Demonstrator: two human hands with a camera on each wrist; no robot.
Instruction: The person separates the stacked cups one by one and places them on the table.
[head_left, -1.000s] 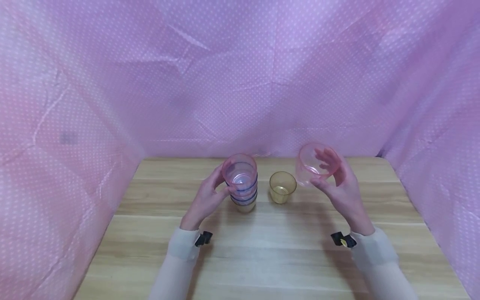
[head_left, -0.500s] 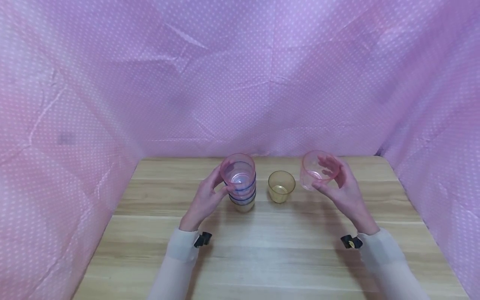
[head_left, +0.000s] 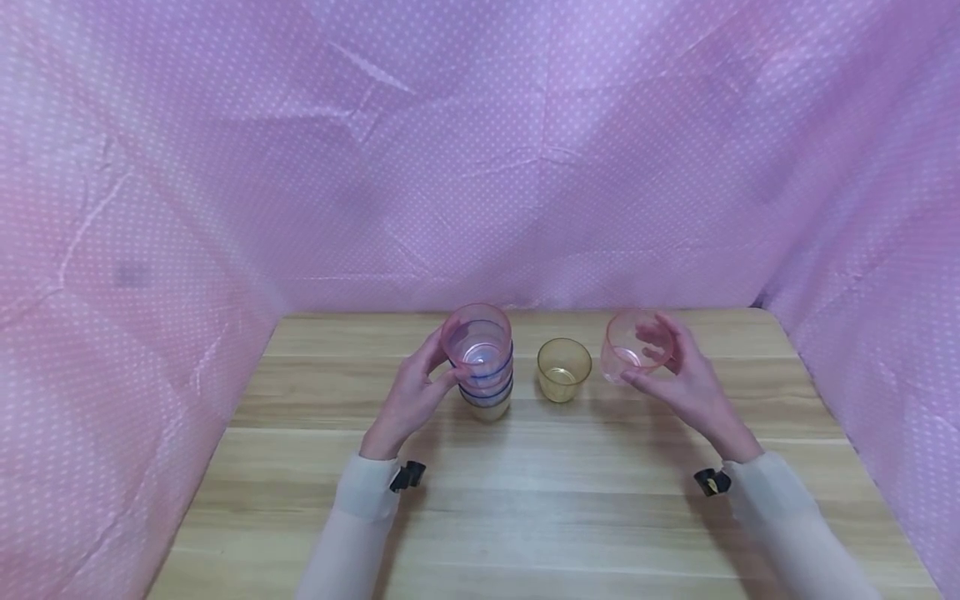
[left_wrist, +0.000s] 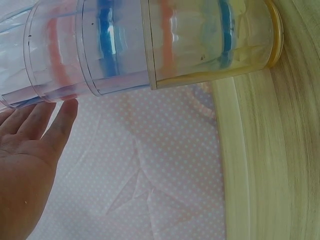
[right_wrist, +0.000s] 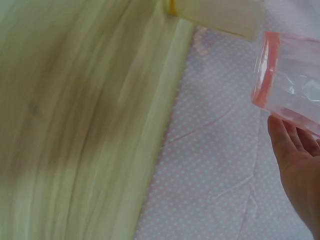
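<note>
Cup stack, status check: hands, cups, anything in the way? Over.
Left hand gripping upright cup stack. Right hand holding pink cup, raised. Yellow cup standing between the two, possible obstruction.

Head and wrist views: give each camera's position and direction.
Head: on the head, forward and down at the table; left hand, right hand, forearms show.
Left wrist: on that wrist, facing the cup stack; left hand shows.
Right wrist: on that wrist, facing the lone pink cup; right hand shows.
Head and right wrist share the lone yellow cup.

downward head view, close sideways wrist views
</note>
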